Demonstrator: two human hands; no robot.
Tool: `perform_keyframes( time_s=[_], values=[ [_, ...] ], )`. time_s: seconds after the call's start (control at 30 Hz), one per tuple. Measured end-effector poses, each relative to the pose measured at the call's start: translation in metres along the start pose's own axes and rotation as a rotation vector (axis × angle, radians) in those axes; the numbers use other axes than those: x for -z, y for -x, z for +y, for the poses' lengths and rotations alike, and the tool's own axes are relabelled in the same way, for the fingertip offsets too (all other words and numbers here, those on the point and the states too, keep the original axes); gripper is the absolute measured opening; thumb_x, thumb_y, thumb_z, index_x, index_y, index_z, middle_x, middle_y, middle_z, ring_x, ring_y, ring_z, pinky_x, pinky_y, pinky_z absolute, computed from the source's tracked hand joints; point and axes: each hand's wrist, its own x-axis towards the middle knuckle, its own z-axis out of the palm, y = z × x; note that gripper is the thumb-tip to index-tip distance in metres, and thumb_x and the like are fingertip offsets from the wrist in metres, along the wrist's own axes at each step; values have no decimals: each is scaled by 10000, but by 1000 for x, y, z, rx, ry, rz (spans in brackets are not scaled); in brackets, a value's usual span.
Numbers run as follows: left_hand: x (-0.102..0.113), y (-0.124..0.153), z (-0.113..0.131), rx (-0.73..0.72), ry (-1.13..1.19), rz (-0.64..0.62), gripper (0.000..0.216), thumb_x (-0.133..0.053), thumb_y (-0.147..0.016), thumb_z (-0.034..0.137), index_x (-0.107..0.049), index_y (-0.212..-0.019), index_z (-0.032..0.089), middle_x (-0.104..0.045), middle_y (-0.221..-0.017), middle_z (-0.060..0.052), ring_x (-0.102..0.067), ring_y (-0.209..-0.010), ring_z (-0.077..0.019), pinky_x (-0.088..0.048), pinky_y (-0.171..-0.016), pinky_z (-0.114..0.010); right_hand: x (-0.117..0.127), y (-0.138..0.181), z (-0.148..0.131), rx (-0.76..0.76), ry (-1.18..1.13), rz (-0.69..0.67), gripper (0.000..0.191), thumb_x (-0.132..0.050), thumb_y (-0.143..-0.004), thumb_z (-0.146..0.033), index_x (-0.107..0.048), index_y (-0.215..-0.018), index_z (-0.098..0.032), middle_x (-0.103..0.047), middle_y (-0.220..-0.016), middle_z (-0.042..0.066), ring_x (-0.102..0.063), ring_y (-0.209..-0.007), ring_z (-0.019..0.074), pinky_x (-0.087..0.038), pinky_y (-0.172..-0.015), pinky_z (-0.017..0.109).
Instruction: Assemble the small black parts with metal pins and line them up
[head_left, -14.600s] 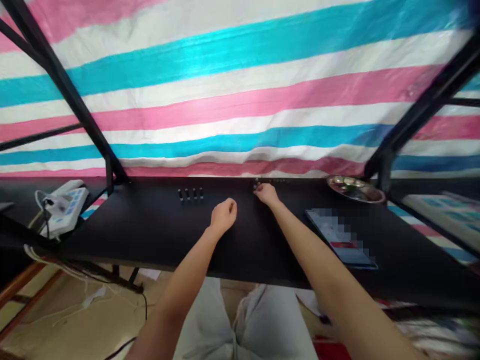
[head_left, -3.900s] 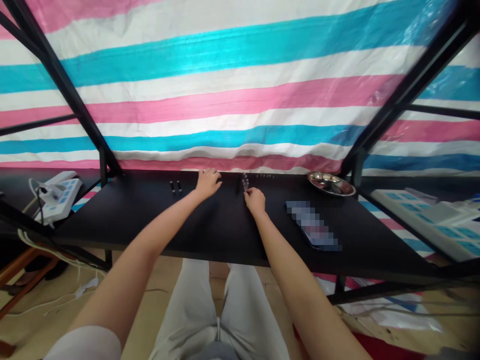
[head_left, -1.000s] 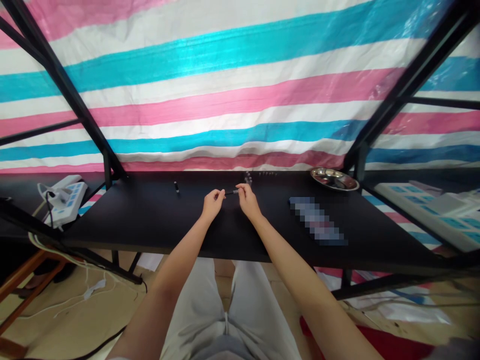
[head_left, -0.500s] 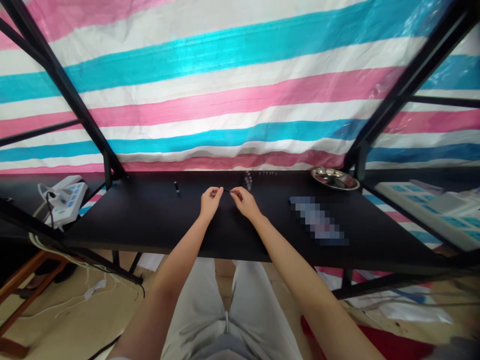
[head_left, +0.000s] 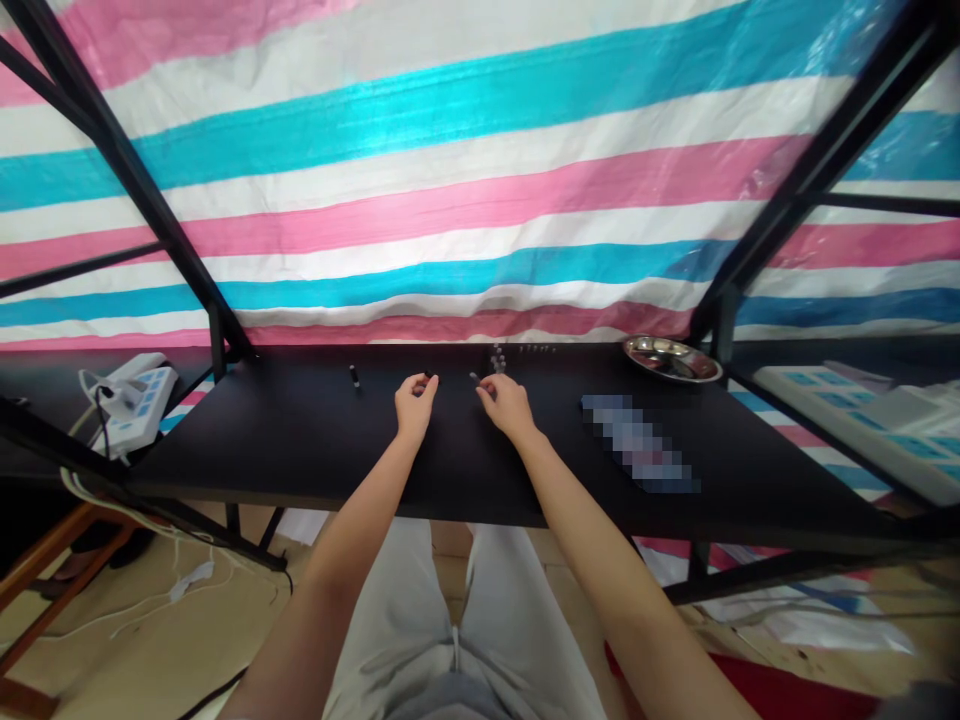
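Note:
Over the black table (head_left: 300,440), my left hand (head_left: 415,405) is closed in a pinch on a small black piece (head_left: 430,374), mostly hidden by the fingers. My right hand (head_left: 508,403) pinches a small grey-tipped piece (head_left: 474,378) between thumb and forefinger. A gap separates the two pieces. Just beyond the right hand stands a cluster of small clear pieces (head_left: 498,355), partly covered by it. To the left of my hands, a short black-and-white cylinder (head_left: 355,377) is on the table.
A shiny metal dish (head_left: 675,377) sits at the back right. Nearer is a blurred-out flat bluish item (head_left: 637,445). Tiny clear bits (head_left: 536,349) line the back edge. A white power strip (head_left: 150,405) lies at far left; black frame posts (head_left: 157,220) rise behind.
My hands have moved apart, the right one going right. The dark piece that spanned between them is now two separate pieces, one in each hand.

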Motion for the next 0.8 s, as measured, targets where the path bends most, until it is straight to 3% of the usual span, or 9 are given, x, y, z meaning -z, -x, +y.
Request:
perform_keyframes(
  time_s=[0.13, 0.23, 0.33, 0.5, 0.8],
  values=[
    [-5, 10, 8, -214, -216, -143, 166, -597, -730, 325, -642, -796, 179, -627, -798, -31, -548, -688, -126, -431, -734, -296, 6, -2, 13, -255, 84, 0, 109, -494, -779, -250, -584, -814, -199, -633, -824, 49, -553, -827, 215, -348, -703, 327],
    [-19, 15, 15, -279, -399, -269, 122, -616, -725, 308, -653, -778, 204, -645, -839, -23, -559, -785, -159, -370, -810, -346, 7, -5, 17, -329, 89, -14, 105, -499, -781, -252, -589, -800, -201, -652, -830, 48, -565, -833, 217, -338, -704, 328],
    [-37, 12, 19, -239, -468, -314, 124, -611, -734, 322, -655, -777, 215, -652, -855, -17, -558, -808, -172, -326, -824, -369, 6, -9, 16, -317, 124, -27, 122, -493, -796, -261, -594, -809, -195, -655, -837, 56, -570, -846, 220, -327, -716, 335],
    [-62, 1, 15, -105, -469, -261, 109, -610, -726, 310, -651, -737, 210, -645, -802, -14, -550, -773, -171, -314, -802, -364, 2, -13, 18, -299, 216, -31, 169, -481, -815, -295, -607, -837, -185, -651, -843, 75, -572, -842, 221, -313, -748, 355],
    [-80, -10, 6, -107, -547, -268, 108, -607, -720, 299, -656, -727, 202, -639, -814, -43, -542, -838, -221, -294, -826, -425, 1, -11, 23, -353, 274, -35, 224, -531, -785, -375, -599, -871, -179, -660, -870, 119, -589, -837, 250, -334, -745, 384]
  ],
)
